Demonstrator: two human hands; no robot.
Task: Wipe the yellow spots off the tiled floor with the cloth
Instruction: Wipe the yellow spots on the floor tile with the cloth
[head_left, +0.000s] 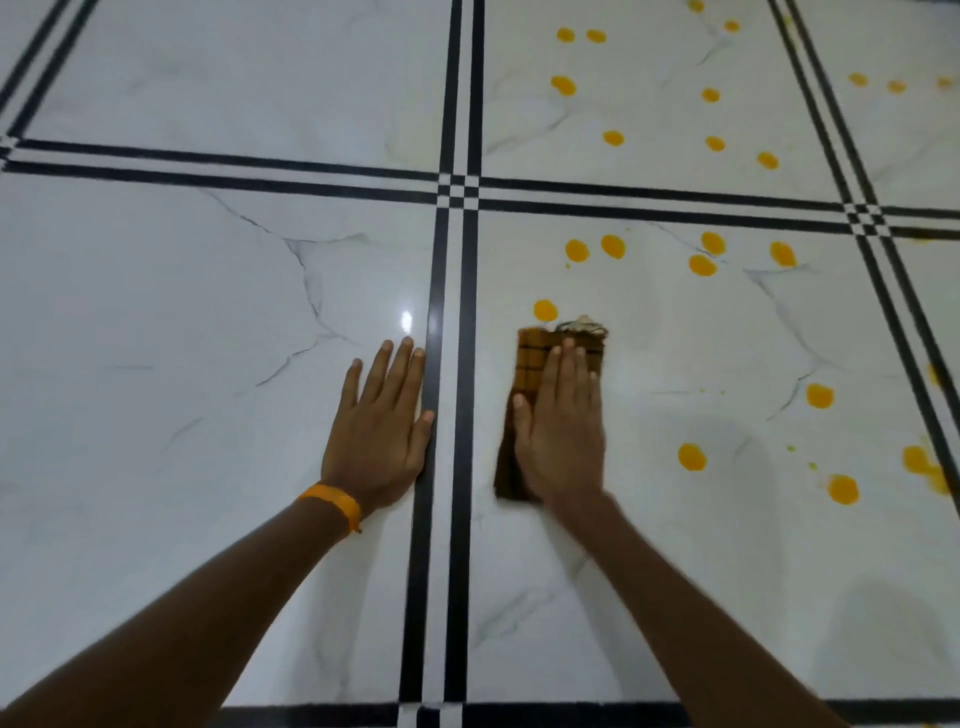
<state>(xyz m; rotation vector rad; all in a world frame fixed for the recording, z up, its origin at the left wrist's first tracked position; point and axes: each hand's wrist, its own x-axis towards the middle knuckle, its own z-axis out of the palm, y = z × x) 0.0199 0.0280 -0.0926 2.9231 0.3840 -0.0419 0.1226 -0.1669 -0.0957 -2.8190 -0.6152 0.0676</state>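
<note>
right hand (558, 431): flat, fingers straight, pressing the cloth (524, 395), frame centre
left hand (382, 428): flat, open on the floor (156, 338)
yellow spots (691, 457): right half

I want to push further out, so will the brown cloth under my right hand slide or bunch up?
The cloth looks soft and floppy. Its far edge is already rumpled, so it may bunch. The floor is glossy with a glare spot, so the cloth probably slides easily. The right hand pressing flat likely keeps it spread.

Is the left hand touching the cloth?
Apart: the head view shows a black floor stripe between the left hand and the cloth under the right hand.
</note>
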